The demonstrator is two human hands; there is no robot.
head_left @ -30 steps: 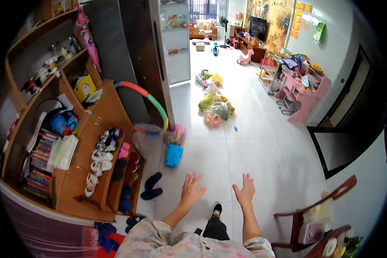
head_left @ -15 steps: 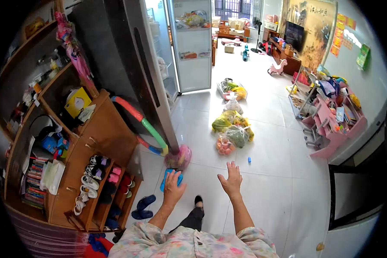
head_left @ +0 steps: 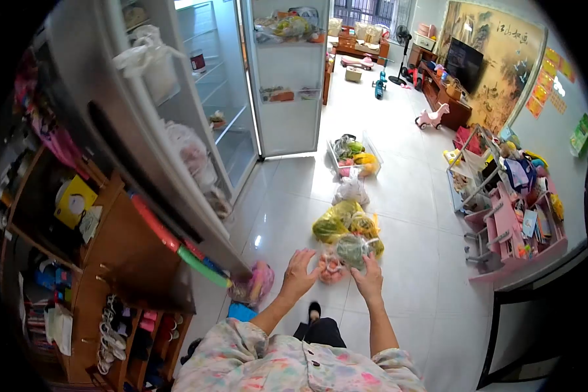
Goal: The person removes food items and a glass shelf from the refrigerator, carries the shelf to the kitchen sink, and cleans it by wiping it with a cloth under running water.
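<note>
Both my hands are unclenched and hold nothing that I can see, fingers spread and slightly curved. My left hand (head_left: 298, 273) is just beside the clear bag of round orange-pink produce (head_left: 332, 268); my right hand (head_left: 370, 277) reaches to the near edge of the bagged green bundle (head_left: 351, 251). I cannot tell whether my fingertips touch either plastic.

These 2 bags sit on the glossy pale tile floor (head_left: 408, 245) in front of me, side by side. The orange-pink one is lumpy, its thin film shiny and creased over small rounded shapes. The green one is a plump, rounded mass dulled by wrinkled, see-through plastic; I make out no clear long axis on it.

Right behind lies a crinkled yellow-green bag (head_left: 335, 222), longer than wide, its long axis slanting from near left to far right. A bright yellow bag (head_left: 370, 226) bulges beside it. Beyond are a knotted, translucent white bag (head_left: 351, 191) and a clear, straight-sided bin (head_left: 333, 159) of mixed produce. The whole row points away from me.
</note>
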